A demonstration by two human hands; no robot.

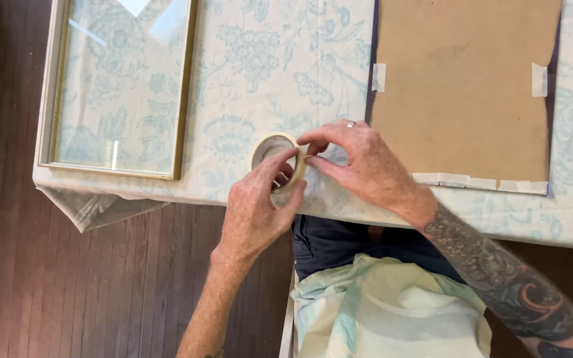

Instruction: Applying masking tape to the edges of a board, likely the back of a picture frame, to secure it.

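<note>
My left hand (256, 209) grips the small cream roll of masking tape (277, 159) above the worktop's (260, 73) near edge; my right hand (359, 166) pinches its rim. Light, stiff ring, sticky end; I'd hold the sides.

Cream masking-tape roll (278, 159), upright on edge, above the table's near edge

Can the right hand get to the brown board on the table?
Probably yes. The right hand is beside the flat brown cardboard backing board, with only bare flowered tablecloth between them. But it is pinching at the roll of beige masking tape that the left hand holds.
</note>
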